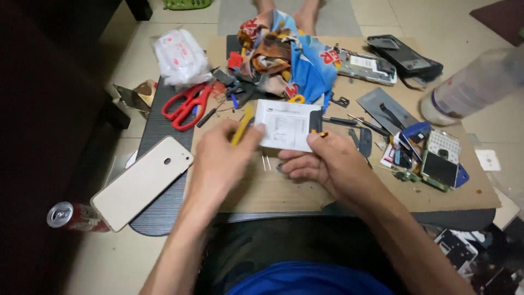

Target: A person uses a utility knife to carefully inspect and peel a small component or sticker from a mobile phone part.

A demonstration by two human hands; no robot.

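My left hand (pixel 221 161) grips a thin yellow tool (pixel 242 127) and its thumb touches the left edge of a flat white phone battery (pixel 286 124). My right hand (pixel 322 161) holds the battery's lower right corner, lifted a little above the brown cardboard sheet (pixel 273 191). The yellow tool's tip points up and left of the battery. A small black-and-orange part shows at the battery's right edge.
A gold phone back cover (pixel 142 182) lies at left, red scissors (pixel 186 105) behind it. A crumpled colourful cloth (pixel 284 57), a white packet (pixel 180 54), phone shells (pixel 404 54), circuit boards (pixel 436 161), a plastic bottle (pixel 475 84) and a drink can (pixel 68 214) surround the cardboard.
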